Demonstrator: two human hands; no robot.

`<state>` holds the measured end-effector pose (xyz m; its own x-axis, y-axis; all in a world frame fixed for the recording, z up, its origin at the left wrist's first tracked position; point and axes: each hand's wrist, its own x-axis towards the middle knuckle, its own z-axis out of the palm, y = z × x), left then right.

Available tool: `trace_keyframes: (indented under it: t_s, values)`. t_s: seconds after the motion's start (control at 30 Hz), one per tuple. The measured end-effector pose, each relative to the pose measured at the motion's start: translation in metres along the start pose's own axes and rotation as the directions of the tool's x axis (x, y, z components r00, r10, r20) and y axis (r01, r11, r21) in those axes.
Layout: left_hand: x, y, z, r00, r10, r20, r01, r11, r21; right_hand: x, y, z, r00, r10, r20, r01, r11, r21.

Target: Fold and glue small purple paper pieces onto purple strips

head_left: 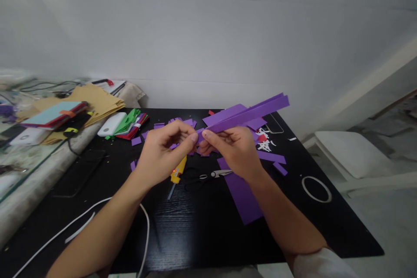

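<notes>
A long folded purple paper strip [247, 113] is held up above the black table, slanting away to the upper right. My left hand [166, 150] pinches its near end between thumb and fingers. Right beside it, my right hand [233, 150] grips the same strip, thumb on top. Below the hands lie a yellow glue gun [178, 170] with a glue stick poking out and a pair of scissors [215, 174] with dark handles. A wide purple sheet [243, 200] lies under the right forearm. Small purple pieces [137, 140] are scattered behind the hands.
At the left stand a white box [111, 124], green and red bundles [132, 122], brown paper [94, 100] and a blue-topped stack [54, 113]. A white cable [97, 203] crosses the front left. On the right are white scraps [264, 144], a ring [316, 189] and a white stool [353, 152].
</notes>
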<state>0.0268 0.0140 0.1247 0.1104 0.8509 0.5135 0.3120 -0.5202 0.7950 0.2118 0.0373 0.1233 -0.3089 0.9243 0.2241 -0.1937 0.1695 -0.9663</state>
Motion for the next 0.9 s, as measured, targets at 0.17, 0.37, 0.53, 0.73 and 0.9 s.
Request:
trace_keyframes:
  t_s: [0.17,0.37,0.53,0.73,0.9]
  values:
    - [-0.001,0.000,0.001,1.000,-0.008,0.003,0.008,1.000,-0.013,0.000,0.003,0.002,0.996,-0.065,-0.068,0.067,0.997,0.029]
    - [-0.001,0.003,0.001,1.000,0.001,-0.018,-0.001,1.000,-0.011,-0.002,0.005,0.004,0.978,-0.113,-0.178,0.113,0.994,-0.007]
    - [-0.001,0.004,0.003,0.999,-0.029,-0.013,0.028,0.998,-0.060,-0.004,0.006,0.007,0.972,-0.130,-0.198,0.126,0.991,-0.033]
    - [-0.001,0.006,0.005,0.997,-0.068,-0.042,0.062,0.990,-0.128,-0.004,0.008,0.009,0.963,-0.149,-0.224,0.138,0.988,-0.064]
    - [-0.001,0.007,0.008,0.998,-0.054,-0.016,0.052,0.989,-0.141,-0.004,0.011,0.012,0.973,-0.131,-0.192,0.121,0.991,-0.064]
